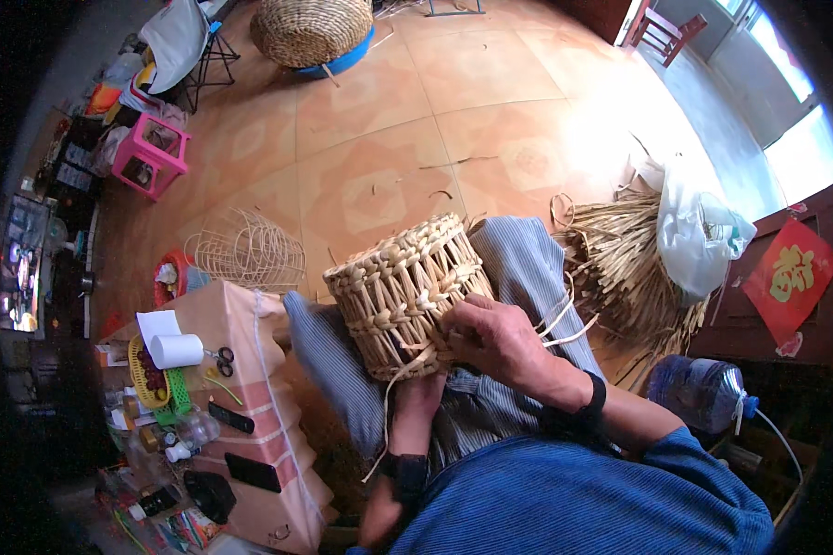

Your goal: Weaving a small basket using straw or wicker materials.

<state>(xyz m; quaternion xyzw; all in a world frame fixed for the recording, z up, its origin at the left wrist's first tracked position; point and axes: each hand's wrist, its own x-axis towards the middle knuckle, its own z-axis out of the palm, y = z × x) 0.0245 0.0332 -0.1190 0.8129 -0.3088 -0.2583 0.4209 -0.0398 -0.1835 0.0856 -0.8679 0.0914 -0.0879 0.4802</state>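
Note:
A woven straw basket (407, 287) lies across my lap, tilted, with braided bands around an open lattice of strands. My left hand (418, 396) reaches into its near end; the fingers are hidden inside. At the basket's right side my right hand (491, 338) is closed, thumb and fingers pinched on a straw strand against the weave. One loose strand (386, 425) hangs from the near rim past my left wrist. More pale strand ends (565, 335) stick out to the right of my right hand.
A large bundle of dry straw (620, 250) lies right, with a plastic bag (699, 240) on it. A cloth-covered table (278, 379) at left holds scissors (222, 359), a phone (253, 472) and bottles. Beyond it stand a wire-like frame (250, 252) and a pink stool (151, 155).

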